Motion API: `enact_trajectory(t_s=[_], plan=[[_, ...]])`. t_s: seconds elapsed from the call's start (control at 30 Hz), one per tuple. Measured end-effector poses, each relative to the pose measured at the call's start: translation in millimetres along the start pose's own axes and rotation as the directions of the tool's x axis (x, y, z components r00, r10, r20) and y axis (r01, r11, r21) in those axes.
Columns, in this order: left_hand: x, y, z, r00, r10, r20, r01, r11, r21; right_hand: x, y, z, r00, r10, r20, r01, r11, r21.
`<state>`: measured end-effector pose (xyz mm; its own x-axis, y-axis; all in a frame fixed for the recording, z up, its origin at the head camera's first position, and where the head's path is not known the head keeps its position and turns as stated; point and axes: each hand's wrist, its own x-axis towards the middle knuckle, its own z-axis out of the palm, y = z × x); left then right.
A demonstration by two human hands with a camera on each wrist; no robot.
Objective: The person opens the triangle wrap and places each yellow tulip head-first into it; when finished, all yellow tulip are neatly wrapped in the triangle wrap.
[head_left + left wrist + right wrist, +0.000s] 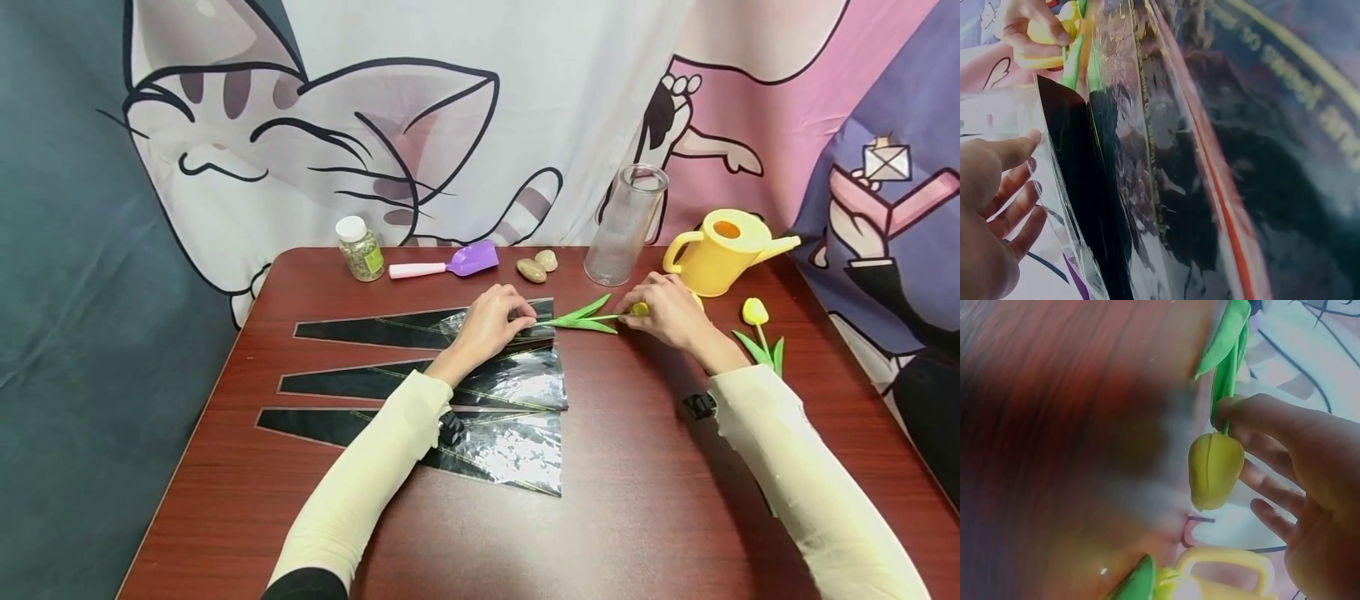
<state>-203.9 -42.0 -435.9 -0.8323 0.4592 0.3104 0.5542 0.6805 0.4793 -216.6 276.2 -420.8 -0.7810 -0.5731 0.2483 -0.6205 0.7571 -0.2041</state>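
My right hand (663, 310) pinches the stem of a yellow artificial tulip (1215, 470) just below its bloom. The green leaves (583, 317) point left, toward the mouth of the farthest flower sleeve (375, 331), a tapered plastic one in black and clear film. My left hand (491, 321) pinches the clear edge of that sleeve near its wide right end. In the left wrist view the sleeve's mouth stands parted, with green from the tulip beside it. The stem's lower end is hidden by film and fingers.
Two more sleeves (337, 383) lie nearer me. Along the back stand a lidded jar (362, 250), a purple scoop (474, 258), two stones (532, 270), a clear vase (622, 229) and a yellow watering can (723, 258). Another yellow tulip (756, 312) lies at the right.
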Motion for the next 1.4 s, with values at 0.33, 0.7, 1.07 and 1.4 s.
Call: enact_trajectory(t_s=[0.33, 0.7, 1.07, 1.4], plan=[[2.4, 7.3, -0.9, 1.000, 0.007, -0.024, -0.008, 0.999, -0.039, 11, -27, 2, 0.999, -0.040, -0.036, 0.046, 0.975, 0.217], [4.9, 14.9, -1.7, 0.999, 0.052, -0.015, -0.052, 0.997, -0.056, 27, -48, 23, 1.000, -0.003, 0.014, -0.002, 0.919, 0.394], [6.5, 15.1, -1.2, 0.995, 0.093, -0.030, -0.095, 0.993, -0.070, 33, -53, 32, 0.999, 0.041, 0.009, -0.041, 0.898, 0.438], [5.0, 11.9, 0.4, 0.995, 0.089, -0.037, -0.091, 0.994, -0.060, 27, -45, 23, 0.999, 0.038, 0.008, -0.037, 0.897, 0.440]])
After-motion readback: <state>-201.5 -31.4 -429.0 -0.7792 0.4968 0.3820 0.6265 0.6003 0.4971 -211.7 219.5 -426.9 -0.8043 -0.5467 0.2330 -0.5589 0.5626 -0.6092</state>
